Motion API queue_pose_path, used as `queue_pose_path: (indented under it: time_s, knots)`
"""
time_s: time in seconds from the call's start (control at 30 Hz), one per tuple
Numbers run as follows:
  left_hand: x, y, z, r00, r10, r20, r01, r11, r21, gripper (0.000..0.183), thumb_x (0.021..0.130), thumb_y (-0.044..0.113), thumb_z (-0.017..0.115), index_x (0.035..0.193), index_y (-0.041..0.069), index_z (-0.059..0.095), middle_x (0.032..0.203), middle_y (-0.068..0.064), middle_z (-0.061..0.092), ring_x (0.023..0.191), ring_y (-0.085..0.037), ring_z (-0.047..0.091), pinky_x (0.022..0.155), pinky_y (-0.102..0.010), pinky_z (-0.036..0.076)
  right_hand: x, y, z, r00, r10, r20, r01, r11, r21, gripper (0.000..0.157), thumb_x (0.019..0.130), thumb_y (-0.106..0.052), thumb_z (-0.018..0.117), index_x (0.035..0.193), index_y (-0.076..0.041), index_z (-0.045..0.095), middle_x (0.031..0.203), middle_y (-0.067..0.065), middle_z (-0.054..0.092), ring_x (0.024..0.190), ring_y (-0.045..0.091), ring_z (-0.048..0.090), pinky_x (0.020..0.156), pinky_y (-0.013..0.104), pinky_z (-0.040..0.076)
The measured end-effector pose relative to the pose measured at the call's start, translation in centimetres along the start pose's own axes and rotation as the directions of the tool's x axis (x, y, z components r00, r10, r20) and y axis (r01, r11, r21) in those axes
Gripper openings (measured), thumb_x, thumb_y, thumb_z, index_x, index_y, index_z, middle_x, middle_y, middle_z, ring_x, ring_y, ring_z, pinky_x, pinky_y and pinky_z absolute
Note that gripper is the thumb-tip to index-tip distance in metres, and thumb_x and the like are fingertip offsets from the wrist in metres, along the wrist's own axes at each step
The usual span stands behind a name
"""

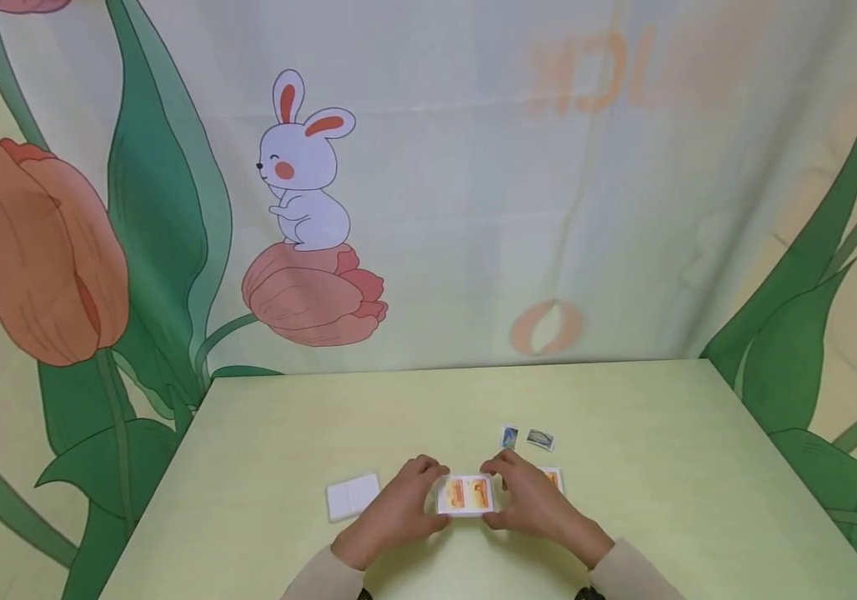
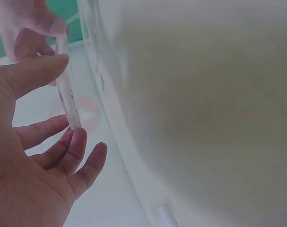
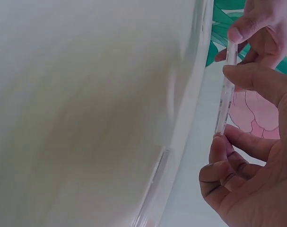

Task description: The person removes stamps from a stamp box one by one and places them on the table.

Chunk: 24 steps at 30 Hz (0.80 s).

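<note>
Flat clear case (image 1: 465, 495) with two orange-and-white pictures showing through its face sits at the lower centre of the frame, held between both hands and apparently raised off the tabletop (image 1: 271, 433). Each grip is closed on it: the left hand (image 1: 408, 502) pinches the left end and the right hand (image 1: 532, 501) the right end, thumbs on the near edge and fingertips on the far one. Edge-on in the wrist views it looks slim, straight and see-through, so I judge it light and stiff, probably hard plastic, slick enough to slide under dry fingers and liable to crack if bent or dropped. Its rim near the corners seems the best place to take hold, with light, even pressure, leaving the broad face untouched. A white slab (image 1: 353, 497) lies to its left, while above and to the right lie a small bluish picture (image 1: 508, 437) and a small greyish picture (image 1: 541, 439); an orange-printed piece (image 1: 553, 478) is partly hidden behind the right hand.
</note>
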<state>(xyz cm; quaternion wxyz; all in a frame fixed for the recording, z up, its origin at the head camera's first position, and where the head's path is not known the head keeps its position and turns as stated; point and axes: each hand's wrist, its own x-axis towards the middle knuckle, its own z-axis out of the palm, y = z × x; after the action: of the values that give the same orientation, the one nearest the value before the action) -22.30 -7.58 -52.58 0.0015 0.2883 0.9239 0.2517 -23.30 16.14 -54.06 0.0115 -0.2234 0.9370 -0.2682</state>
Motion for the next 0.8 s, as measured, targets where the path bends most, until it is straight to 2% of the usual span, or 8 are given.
queue_pose_path:
  time_s: [0.2, 0.37, 0.67, 0.8]
  knots:
    - [-0.8, 0.1, 0.8, 1.0, -0.002, 0.004, 0.002, 1.0, 0.002, 0.06, 0.076, 0.028, 0.082, 0.126, 0.004, 0.059, 0.123, -0.006, 0.057, 0.113, -0.021, 0.056, 0.096, -0.037, 0.052, -1.2, -0.2, 0.1, 1.0, -0.018, 0.004, 0.018, 1.0, 0.017, 0.059, 0.067, -0.027, 0.088, 0.118, -0.01, 0.063, 0.112, -0.002, 0.057, 0.084, 0.01, 0.054, 0.065, 0.02, 0.044]
    - [-1.4, 0.1, 1.3, 0.999, -0.017, 0.041, 0.017, 1.0, 0.001, 0.062, 0.076, 0.033, 0.082, 0.126, 0.007, 0.059, 0.123, -0.003, 0.057, 0.113, -0.017, 0.056, 0.097, -0.035, 0.052, -2.0, 0.1, 0.6, 0.999, -0.04, 0.017, 0.04, 0.999, 0.011, 0.058, 0.067, -0.027, 0.087, 0.117, -0.011, 0.063, 0.108, -0.004, 0.058, 0.082, 0.008, 0.052, 0.065, 0.019, 0.044]
    - [-1.7, -0.1, 1.5, 0.993, -0.013, 0.116, 0.012, 1.0, 0.003, 0.061, 0.076, 0.037, 0.083, 0.124, 0.006, 0.061, 0.118, 0.0, 0.058, 0.106, -0.011, 0.056, 0.094, -0.029, 0.051, -2.2, 0.2, 1.3, 0.997, -0.044, 0.07, 0.045, 0.999, -0.008, 0.058, 0.065, -0.03, 0.088, 0.115, -0.011, 0.065, 0.106, -0.004, 0.058, 0.081, 0.005, 0.05, 0.066, 0.019, 0.043]
    - [-1.7, 0.1, 1.6, 0.992, -0.001, 0.125, -0.002, 1.0, 0.023, 0.059, 0.075, 0.036, 0.083, 0.122, 0.006, 0.062, 0.116, 0.0, 0.059, 0.104, -0.01, 0.055, 0.093, -0.028, 0.051, -2.2, 0.2, 1.4, 0.996, -0.052, 0.079, 0.055, 0.998, -0.037, 0.058, 0.064, -0.031, 0.089, 0.113, -0.01, 0.066, 0.105, -0.003, 0.059, 0.08, 0.005, 0.049, 0.067, 0.021, 0.044]
